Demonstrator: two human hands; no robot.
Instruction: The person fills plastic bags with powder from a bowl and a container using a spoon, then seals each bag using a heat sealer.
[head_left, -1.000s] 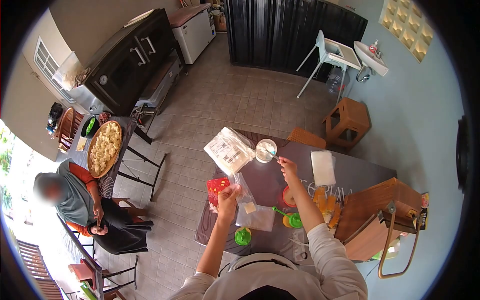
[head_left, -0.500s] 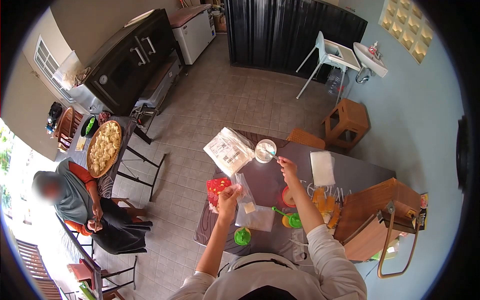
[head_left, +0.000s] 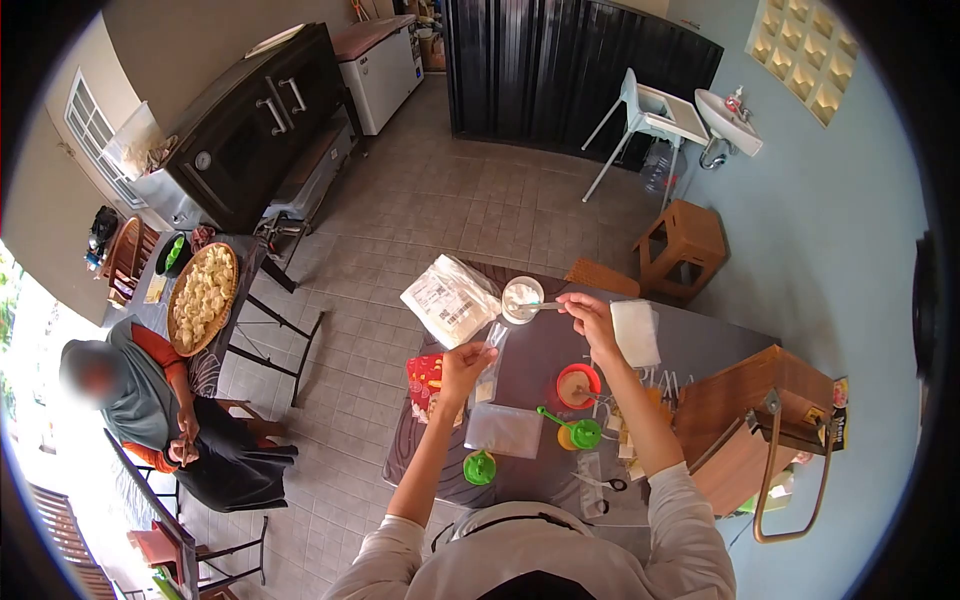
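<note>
My left hand is closed, pinching the top of a small clear plastic bag, which has a pale square piece low in it. My right hand grips the handle of a spoon. The spoon's head lies over the mouth of a white tub holding a white substance. Just beside the tub rests a plastic-wrapped package with a printed label. Below my left hand a stack of clear plastic bags lies flat, and a red patterned packet is at its left.
A red bowl of brown contents, green-lidded jars, scissors and white sheets lie on the dark table. A wooden box stands right. At left, a seated person is near a basket of pale pieces.
The spoon has been drawn slightly back and now lies flatter across the tub's mouth. My left hand has risen toward the tub with the bag. The view has shifted slightly.
</note>
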